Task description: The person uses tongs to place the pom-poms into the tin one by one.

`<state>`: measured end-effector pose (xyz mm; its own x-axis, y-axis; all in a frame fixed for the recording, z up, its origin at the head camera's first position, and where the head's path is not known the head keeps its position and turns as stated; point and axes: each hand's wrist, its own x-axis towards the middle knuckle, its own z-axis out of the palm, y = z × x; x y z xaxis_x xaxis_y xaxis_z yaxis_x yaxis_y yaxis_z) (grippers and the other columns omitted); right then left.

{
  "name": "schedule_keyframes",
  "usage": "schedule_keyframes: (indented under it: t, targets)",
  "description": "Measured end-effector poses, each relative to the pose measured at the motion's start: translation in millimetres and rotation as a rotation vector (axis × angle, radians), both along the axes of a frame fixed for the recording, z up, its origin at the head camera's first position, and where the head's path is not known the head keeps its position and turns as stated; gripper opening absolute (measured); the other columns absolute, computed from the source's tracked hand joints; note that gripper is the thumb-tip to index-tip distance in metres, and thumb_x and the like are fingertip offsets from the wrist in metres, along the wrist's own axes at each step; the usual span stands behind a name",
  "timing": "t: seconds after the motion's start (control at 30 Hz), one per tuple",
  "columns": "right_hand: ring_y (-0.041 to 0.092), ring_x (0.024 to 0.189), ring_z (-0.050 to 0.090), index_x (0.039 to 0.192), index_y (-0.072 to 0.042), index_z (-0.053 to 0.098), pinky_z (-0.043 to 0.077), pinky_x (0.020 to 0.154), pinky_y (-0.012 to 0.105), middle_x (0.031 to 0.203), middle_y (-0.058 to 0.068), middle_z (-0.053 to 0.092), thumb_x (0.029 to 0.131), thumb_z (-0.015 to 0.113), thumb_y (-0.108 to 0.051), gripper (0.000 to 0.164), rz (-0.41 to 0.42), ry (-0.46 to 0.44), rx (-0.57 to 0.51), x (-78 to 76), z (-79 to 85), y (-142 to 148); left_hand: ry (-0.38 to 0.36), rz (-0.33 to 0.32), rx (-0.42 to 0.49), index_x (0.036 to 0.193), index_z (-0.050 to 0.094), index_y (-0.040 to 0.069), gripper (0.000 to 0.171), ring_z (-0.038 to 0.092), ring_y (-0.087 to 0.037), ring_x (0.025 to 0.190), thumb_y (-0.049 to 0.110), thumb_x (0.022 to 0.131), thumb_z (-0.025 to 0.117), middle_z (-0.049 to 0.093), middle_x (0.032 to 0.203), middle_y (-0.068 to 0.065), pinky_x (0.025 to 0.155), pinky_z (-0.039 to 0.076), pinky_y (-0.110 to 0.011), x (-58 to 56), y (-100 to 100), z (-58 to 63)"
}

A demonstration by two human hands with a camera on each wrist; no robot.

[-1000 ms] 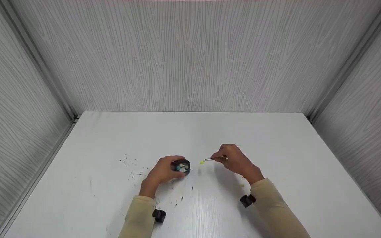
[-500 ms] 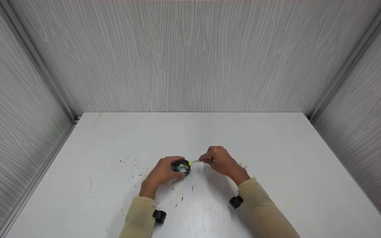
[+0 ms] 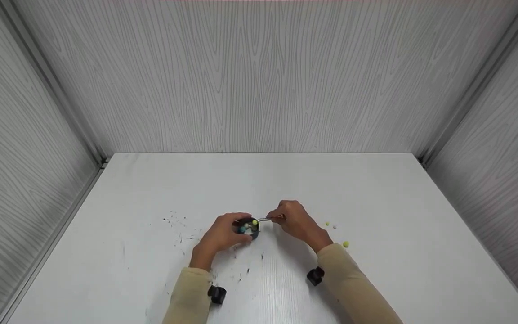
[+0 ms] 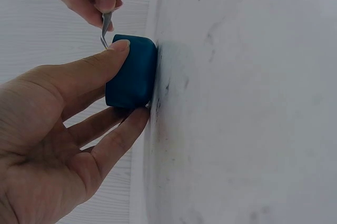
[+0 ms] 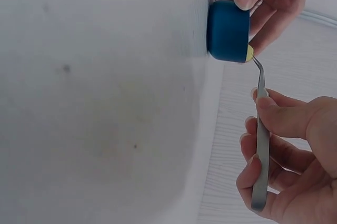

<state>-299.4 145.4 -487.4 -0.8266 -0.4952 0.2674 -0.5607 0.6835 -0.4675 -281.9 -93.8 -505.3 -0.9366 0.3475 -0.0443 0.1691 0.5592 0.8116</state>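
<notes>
My left hand [image 3: 221, 231] grips a small dark blue round cup [image 4: 132, 71] by its sides, thumb and fingers on opposite walls, on the white table. Several little balls lie inside the cup, a blue ball [image 3: 242, 229] among them. My right hand [image 3: 296, 220] pinches bent-tip metal tweezers [image 5: 262, 140] between thumb and fingers. The tweezers' tips meet a yellow ball [image 5: 250, 52] at the cup's rim. In the head view this ball sits just inside the right part of the opening. The cup's wall hides its contents in both wrist views.
Right of my right forearm, a larger yellow-green ball [image 3: 346, 244], a small yellow ball [image 3: 327, 223] and a pale small ball [image 3: 334, 227] lie on the white table [image 3: 403, 202]. Dark specks [image 3: 178, 222] mark the surface at left. Grey wood-grain panels [image 3: 259, 76] stand around the table.
My right hand has moved left with the tweezers, bringing the yellow ball from beside the cup to its opening. Balls behind the right forearm have come into view. The left hand stays still.
</notes>
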Motion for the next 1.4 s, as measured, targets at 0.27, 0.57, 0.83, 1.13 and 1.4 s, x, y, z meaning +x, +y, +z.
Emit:
schedule_keyframes:
  t: [0.27, 0.57, 0.83, 1.13, 1.4]
  targets:
    - [0.022, 0.082, 0.067, 0.103, -0.007, 0.083, 0.056, 0.069, 0.029, 0.088, 0.011, 0.073, 0.094, 0.071, 0.000, 0.017, -0.026, -0.010, 0.015, -0.9, -1.3, 1, 0.010, -0.009, -0.005, 0.140, 0.064, 0.009, 0.059, 0.062, -0.038, 0.130, 0.012, 0.085, 0.085, 0.063, 0.142, -0.017, 0.111, 0.049, -0.054, -1.7, 2, -0.6]
    - [0.021, 0.083, 0.067, 0.106, -0.006, 0.083, 0.055, 0.070, 0.029, 0.090, 0.011, 0.073, 0.093, 0.071, 0.001, 0.018, -0.042, 0.000, 0.015, 2.2, 5.0, 13, -0.004, 0.001, -0.013, 0.141, 0.063, 0.012, 0.060, 0.061, -0.036, 0.131, 0.014, 0.086, 0.085, 0.062, 0.144, -0.015, 0.112, 0.048, -0.055, -1.0, 2, 0.1]
    - [0.017, 0.083, 0.066, 0.107, -0.006, 0.082, 0.055, 0.071, 0.027, 0.092, 0.009, 0.075, 0.092, 0.073, 0.001, 0.018, -0.056, -0.004, -0.002, 11.2, 21.9, 41, 0.003, 0.016, -0.010, 0.140, 0.063, 0.013, 0.058, 0.061, -0.036, 0.130, 0.014, 0.087, 0.084, 0.062, 0.143, -0.015, 0.111, 0.048, -0.055, -0.8, 4, 1.4]
    - [0.013, 0.080, 0.062, 0.106, -0.006, 0.082, 0.051, 0.069, 0.023, 0.092, 0.007, 0.075, 0.092, 0.074, -0.002, 0.017, -0.089, -0.042, 0.023, 23.5, 38.1, 89, 0.009, -0.003, -0.011, 0.142, 0.062, 0.012, 0.058, 0.057, -0.039, 0.134, 0.014, 0.087, 0.083, 0.060, 0.146, -0.016, 0.113, 0.047, -0.056, 0.2, 5, 0.5]
    - [0.011, 0.077, 0.063, 0.108, -0.006, 0.081, 0.051, 0.067, 0.023, 0.095, 0.008, 0.075, 0.094, 0.073, -0.004, 0.017, -0.116, -0.172, 0.025, 34.0, 44.2, 129, 0.007, 0.003, -0.017, 0.141, 0.063, 0.012, 0.058, 0.058, -0.040, 0.133, 0.013, 0.087, 0.083, 0.060, 0.145, -0.017, 0.112, 0.048, -0.056, 1.9, 1, -1.0]
